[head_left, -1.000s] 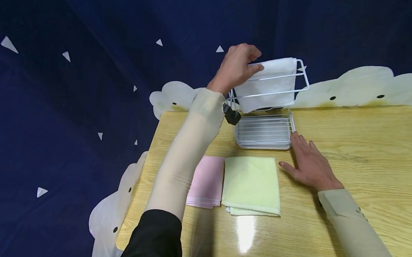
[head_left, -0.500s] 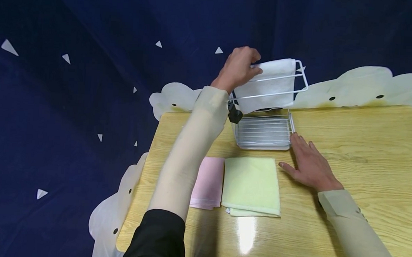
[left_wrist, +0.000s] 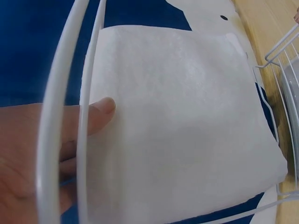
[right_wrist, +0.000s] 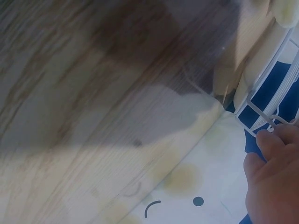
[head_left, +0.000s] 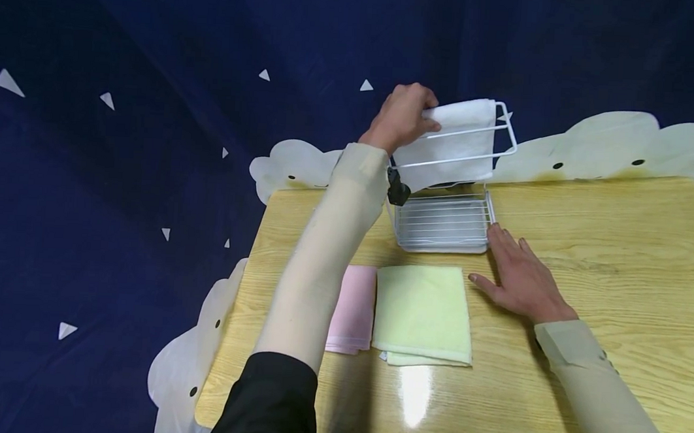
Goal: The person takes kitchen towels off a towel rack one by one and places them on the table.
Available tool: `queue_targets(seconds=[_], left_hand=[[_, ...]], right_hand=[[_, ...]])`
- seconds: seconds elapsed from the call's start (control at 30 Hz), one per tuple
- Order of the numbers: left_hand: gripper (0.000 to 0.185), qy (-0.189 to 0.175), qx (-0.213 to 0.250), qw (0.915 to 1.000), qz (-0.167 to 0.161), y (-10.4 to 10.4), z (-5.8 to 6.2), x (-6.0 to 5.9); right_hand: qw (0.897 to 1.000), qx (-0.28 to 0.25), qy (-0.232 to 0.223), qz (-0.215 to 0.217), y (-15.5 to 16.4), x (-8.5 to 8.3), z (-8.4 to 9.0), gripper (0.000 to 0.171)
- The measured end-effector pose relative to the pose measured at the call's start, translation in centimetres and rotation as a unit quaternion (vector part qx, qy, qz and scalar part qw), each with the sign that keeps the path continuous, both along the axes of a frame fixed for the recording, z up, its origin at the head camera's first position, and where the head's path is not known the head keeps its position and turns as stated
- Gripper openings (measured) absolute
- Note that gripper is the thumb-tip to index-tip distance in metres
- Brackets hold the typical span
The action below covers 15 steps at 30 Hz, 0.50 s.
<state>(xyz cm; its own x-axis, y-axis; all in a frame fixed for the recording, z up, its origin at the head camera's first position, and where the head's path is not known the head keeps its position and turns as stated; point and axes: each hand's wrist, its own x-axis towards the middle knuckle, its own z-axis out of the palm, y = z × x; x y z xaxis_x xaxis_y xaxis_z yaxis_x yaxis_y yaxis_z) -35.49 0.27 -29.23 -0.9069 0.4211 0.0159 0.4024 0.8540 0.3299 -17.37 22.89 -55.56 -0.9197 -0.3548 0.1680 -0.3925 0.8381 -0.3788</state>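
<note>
A white towel (head_left: 458, 138) hangs over the top rail of a white wire rack (head_left: 444, 223) at the table's far edge. My left hand (head_left: 410, 114) grips the towel's left edge, thumb on its front face and fingers curled behind. In the left wrist view the thumb (left_wrist: 96, 114) presses the white towel (left_wrist: 187, 135) behind two wire rails (left_wrist: 63, 112). My right hand (head_left: 517, 278) lies flat on the table (head_left: 605, 243), its fingertips touching the rack's front right corner. The right wrist view shows these fingertips (right_wrist: 273, 156) against the rack's wire (right_wrist: 261, 109).
A folded green towel (head_left: 423, 311) and a folded pink towel (head_left: 355, 308), partly hidden by my left forearm, lie side by side in front of the rack. Cloud-shaped white cut-outs (head_left: 610, 145) line the table's edges. A dark blue backdrop (head_left: 122, 133) hangs behind.
My left hand has shifted slightly down and right on the white towel's left edge. The right hand has stayed flat on the table.
</note>
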Motion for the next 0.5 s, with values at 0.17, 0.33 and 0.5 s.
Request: queue_targets(seconds=[0.17,0.33,0.5], left_hand=[[0.028,-0.002,0.007,1.0,0.0,0.07,-0.31,-0.15],[0.022,0.002,0.006,1.0,0.006,-0.04,-0.59,-0.26],[0.021,0.006,0.004,1.0,0.003,-0.16,-0.76,-0.38]], right_hand=[[1.0,-0.003,-0.001,-0.001,-0.08,0.04,-0.01,0.1],[1.0,-0.001,-0.005,-0.001,-0.27,-0.05,-0.06,0.101],[1.0,0.0,-0.009,0.0,-0.29,-0.04,-0.12,0.101]])
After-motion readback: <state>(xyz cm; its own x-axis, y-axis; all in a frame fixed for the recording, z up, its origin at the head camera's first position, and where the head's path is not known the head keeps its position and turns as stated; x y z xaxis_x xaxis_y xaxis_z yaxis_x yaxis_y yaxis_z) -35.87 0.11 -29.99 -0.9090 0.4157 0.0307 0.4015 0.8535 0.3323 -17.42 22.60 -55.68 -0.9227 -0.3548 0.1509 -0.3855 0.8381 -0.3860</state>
